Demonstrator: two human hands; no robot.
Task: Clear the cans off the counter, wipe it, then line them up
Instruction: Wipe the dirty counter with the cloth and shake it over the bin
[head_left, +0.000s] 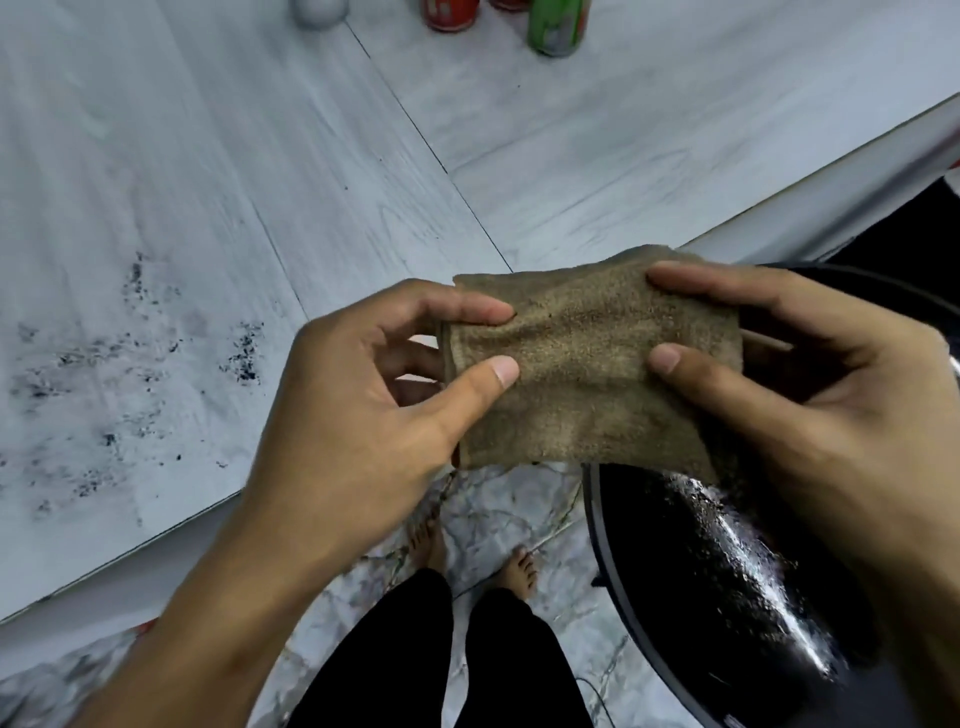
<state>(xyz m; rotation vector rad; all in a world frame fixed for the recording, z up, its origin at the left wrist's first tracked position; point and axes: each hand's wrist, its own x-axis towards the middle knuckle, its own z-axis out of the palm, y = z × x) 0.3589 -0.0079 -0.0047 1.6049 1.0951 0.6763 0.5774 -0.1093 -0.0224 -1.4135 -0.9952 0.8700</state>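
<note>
- Up at the far edge of the view stand the cans: a red can (450, 14), a green can (557, 27), a pale grey can (318, 11) off to their left, and a sliver of another red can (510, 4) between the red and green ones. Only their lower parts show; the tops are cut off, so whether they are opened or full cannot be told.
- Both hands hold a brown cloth (584, 371) in the air, in front of the counter's near edge and above the floor.
- The left hand (363, 410) pinches the cloth's left edge, thumb on top and forefinger along the upper border, the other fingers tucked behind.
- The right hand (810, 395) grasps the right edge the same way, thumb on the upper face and fingers wrapped around the back.
- The cloth is folded into a rough rectangle, olive-brown, with a nubbly towelling surface and slight creases running between the two grips.
- The counter (218, 218) is pale grey with a faint wood-grain pattern and thin dark seams; its left part carries scattered black specks and smudges (130, 384).
- Below the cloth lies a marbled floor (498, 509), with two bare feet and dark trouser legs on it.
- A glossy black rounded object (727, 597) sits at lower right, partly under the right hand; what it is cannot be told.
</note>
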